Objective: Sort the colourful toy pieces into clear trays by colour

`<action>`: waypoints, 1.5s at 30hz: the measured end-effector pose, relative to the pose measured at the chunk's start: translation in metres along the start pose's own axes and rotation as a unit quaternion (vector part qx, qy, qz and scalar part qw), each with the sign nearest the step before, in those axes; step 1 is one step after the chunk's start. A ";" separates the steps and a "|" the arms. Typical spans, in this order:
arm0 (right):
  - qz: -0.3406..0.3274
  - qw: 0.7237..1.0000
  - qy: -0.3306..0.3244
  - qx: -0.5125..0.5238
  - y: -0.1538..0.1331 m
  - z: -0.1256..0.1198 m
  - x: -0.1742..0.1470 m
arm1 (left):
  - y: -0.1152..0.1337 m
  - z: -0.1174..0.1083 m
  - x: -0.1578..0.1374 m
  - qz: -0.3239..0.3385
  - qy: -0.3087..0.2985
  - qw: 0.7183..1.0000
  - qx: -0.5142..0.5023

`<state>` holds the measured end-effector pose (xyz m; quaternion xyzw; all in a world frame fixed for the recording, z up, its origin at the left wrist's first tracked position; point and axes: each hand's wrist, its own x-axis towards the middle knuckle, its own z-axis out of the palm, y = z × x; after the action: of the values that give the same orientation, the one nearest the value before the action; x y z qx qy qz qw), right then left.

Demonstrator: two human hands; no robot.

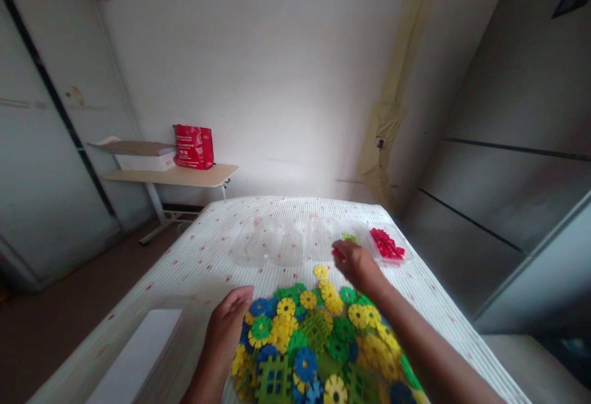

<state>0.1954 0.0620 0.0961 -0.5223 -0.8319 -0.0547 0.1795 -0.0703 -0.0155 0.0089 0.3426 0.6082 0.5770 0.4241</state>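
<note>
A pile of flower-shaped plastic building discs (pixel 305 364) in yellow, green and blue is spread over the near part of the bed, with square olive-green grid pieces (pixel 273 379) among them. My left hand (pixel 229 313) rests at the left edge of the pile, fingers extended and nothing in them. Beyond the pile, my right hand (pixel 353 261) is closed in a pinch, with a small red piece (pixel 337 254) just showing at its fingertips. Right behind it, a clear tray holds light-green pieces (pixel 349 238). Red pieces (pixel 386 244) fill the clear tray at the far right.
More clear plastic trays (pixel 290 245) stand in a row across the striped bedsheet (pixel 184 268). A white box (pixel 138 355) lies at the near left. Against the wall, a small table (pixel 184 175) carries a red bag (pixel 194 147) and a flat box (pixel 145 156).
</note>
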 end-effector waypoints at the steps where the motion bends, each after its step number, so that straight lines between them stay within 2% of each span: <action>1: 0.034 0.999 0.018 -0.013 0.023 -0.007 0.000 | 0.001 0.001 -0.001 -0.006 -0.005 1.000 -0.006; 3: 0.119 0.990 0.051 -0.049 0.065 -0.017 0.000 | 0.002 0.004 -0.004 -0.019 -0.016 1.000 -0.019; 6: 0.166 0.982 0.064 -0.056 0.111 -0.024 -0.001 | 0.003 0.008 -0.007 -0.032 -0.032 0.999 -0.025; 8: 0.178 0.980 0.075 -0.052 0.126 -0.024 -0.005 | 0.003 0.009 -0.008 -0.036 -0.046 0.998 -0.019; 11: 0.176 0.979 0.097 -0.038 0.128 -0.022 -0.016 | 0.002 0.009 -0.009 -0.038 -0.085 0.996 -0.010; 15: 0.087 0.984 0.155 0.015 0.114 -0.016 -0.046 | 0.000 0.010 -0.009 -0.022 -0.120 0.992 -0.010; 17: 0.050 0.985 0.158 0.039 0.107 -0.010 -0.067 | 0.002 0.011 -0.011 -0.002 -0.121 0.993 -0.003; 20: 0.031 0.988 0.141 0.061 0.107 -0.002 -0.101 | 0.006 0.013 -0.013 0.026 -0.114 0.993 0.004; 26: 0.100 0.986 0.112 0.070 0.126 0.014 -0.160 | 0.012 0.012 -0.013 0.076 -0.085 0.991 0.074; 29: 0.120 0.985 0.078 0.092 0.128 0.021 -0.177 | 0.016 0.009 -0.015 0.116 -0.104 0.978 0.138; 32: 0.122 0.985 0.046 0.114 0.121 0.027 -0.182 | 0.022 0.005 -0.025 0.157 -0.139 0.953 0.220; 34: 0.101 0.987 0.033 0.124 0.114 0.030 -0.181 | 0.023 -0.001 -0.035 0.189 -0.159 0.926 0.285; 39: 0.014 0.991 0.002 0.130 0.100 0.034 -0.177 | 0.008 -0.025 -0.062 0.271 -0.221 0.834 0.427; 42: -0.013 0.991 -0.006 0.131 0.093 0.036 -0.178 | -0.003 -0.040 -0.076 0.304 -0.265 0.783 0.474; 45: -0.019 0.990 -0.002 0.140 0.084 0.037 -0.177 | -0.010 -0.047 -0.087 0.321 -0.301 0.745 0.501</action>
<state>0.3296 -0.0400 -0.0094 -0.4761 -0.8416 0.0594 0.2482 -0.0769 -0.1143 0.0084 0.8367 0.5046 0.1584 0.1421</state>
